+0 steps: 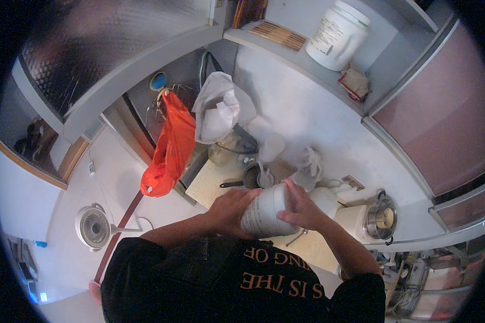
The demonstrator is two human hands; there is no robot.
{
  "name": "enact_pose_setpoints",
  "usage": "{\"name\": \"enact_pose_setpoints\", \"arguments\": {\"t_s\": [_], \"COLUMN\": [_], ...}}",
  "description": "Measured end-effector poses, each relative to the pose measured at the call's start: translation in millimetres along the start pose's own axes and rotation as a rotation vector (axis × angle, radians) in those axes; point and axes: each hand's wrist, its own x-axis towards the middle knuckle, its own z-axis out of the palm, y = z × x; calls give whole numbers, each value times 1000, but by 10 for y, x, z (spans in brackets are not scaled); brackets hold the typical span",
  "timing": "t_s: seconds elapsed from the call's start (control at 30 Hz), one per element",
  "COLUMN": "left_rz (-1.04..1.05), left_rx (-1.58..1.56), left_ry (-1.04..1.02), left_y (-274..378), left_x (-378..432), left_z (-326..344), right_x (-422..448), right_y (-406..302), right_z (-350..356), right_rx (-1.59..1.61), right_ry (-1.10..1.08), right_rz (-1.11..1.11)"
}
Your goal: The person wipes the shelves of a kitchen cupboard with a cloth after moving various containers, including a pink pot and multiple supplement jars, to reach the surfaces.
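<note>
A white plastic tub (262, 216) with printed text and a ribbed screw lid (283, 202) is tilted on its side close to my chest. Around the body of the tub is my left hand (232, 210). My right hand (301, 208) grips the lid end, thumb on its near side. Whether the lid is loose cannot be told. Beyond the tub, on the counter (206, 185), are a dark pan with a black handle (231, 184), a white scoop (264, 173) and a translucent plastic container (272, 147).
A red plastic bag (171, 149) and a white plastic bag (216, 109) hang ahead on the left. An open shelf above holds another large white tub (337, 36). A steel pot (382, 220) stands at the right, and a white fan (95, 227) on the floor at left.
</note>
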Motion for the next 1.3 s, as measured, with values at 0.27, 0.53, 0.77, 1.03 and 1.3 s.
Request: {"name": "enact_pose_setpoints", "arguments": {"t_s": [0.27, 0.53, 0.77, 1.03, 1.3], "left_rz": [129, 70, 25, 43, 12], "left_rx": [-371, -809, -795, -865, -942], "left_ry": [-161, -357, -395, -336, -276], "left_y": [-10, -260, -349, -463, -466], "left_x": [235, 212, 227, 202, 198], "left_z": [-404, -229, -162, -171, -245], "right_x": [70, 129, 262, 262, 385], "right_y": [-464, -756, -690, -927, -658], "right_z": [-464, -554, -472, -481, -481], "right_rx": [-9, -143, -237, -160, -331], "right_ry": [-161, -369, -407, -320, -263], "right_rz": [-194, -549, -940, 73, -388]}}
